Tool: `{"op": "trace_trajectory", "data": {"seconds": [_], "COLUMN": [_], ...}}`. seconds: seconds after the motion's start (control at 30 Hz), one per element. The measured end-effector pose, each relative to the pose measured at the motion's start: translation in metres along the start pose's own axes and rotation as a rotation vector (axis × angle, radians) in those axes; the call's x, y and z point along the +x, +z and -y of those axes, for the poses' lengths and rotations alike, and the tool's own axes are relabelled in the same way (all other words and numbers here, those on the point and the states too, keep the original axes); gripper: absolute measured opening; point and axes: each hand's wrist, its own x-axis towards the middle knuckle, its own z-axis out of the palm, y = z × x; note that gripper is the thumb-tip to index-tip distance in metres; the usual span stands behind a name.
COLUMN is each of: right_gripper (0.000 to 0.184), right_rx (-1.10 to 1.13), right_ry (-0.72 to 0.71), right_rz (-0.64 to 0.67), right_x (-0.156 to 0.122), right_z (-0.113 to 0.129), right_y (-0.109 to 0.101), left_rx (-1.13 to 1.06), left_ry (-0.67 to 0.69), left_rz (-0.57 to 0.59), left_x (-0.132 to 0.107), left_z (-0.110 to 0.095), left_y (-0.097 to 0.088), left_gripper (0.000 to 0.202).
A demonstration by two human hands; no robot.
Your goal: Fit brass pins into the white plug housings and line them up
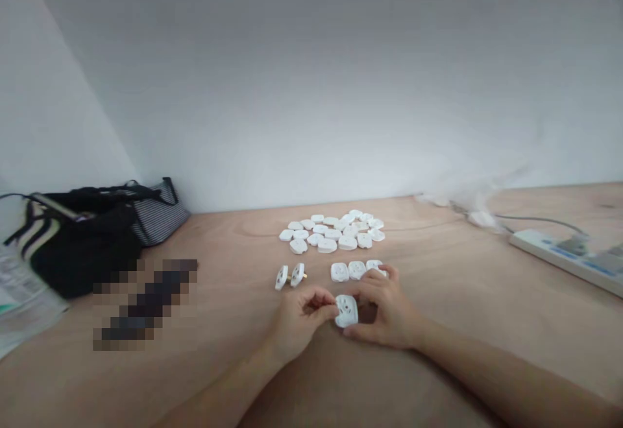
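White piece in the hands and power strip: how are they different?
The white plastic piece is held by the left hand and right hand; the power strip lies on the table. The piece is small and round, the strip long. The strip has blue markings and a cable, the piece neither. Both are white.

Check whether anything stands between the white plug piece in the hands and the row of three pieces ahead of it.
Yes: fingers of the right hand reach from the held piece over the row's rightmost piece. Toward the other two pieces, nothing visible stands in the way.
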Motion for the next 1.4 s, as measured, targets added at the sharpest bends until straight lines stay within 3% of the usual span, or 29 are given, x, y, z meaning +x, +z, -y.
{"op": "trace_trajectory", "data": {"seconds": [0.2,0.37,0.57,1.4], "right_gripper": [0.043,0.041,0.035,0.038], "right_rx": [0.000,-0.001,0.001,0.017], "right_ry": [-0.006,-0.014,-0.016,-0.037], "right_rz": [-0.007,-0.002,-0.019,-0.015], "right_x": [-0.0003,0.0001,0.0008,-0.0004], "right_z": [0.0002,-0.0010,-0.0031,-0.0070], "right_y": [0.0007,0.0014,0.0026,0.0041], "left_rx": [0.036,0.236,0.303,0.397], "left_ry": [0.039,0.194,0.302,0.353], "left_rz": [-0.012,-0.034,-0.065,-0.012], "left_x": [-0.0006,-0.0004,-0.0024,-0.0029], "left_z": [0.0022,0.0000,-0.0034,-0.0025], "left_y": [0.0050,0.0036,0.0023,0.0041], "left_gripper": [0.006,0.009,0.011,0.018]}}
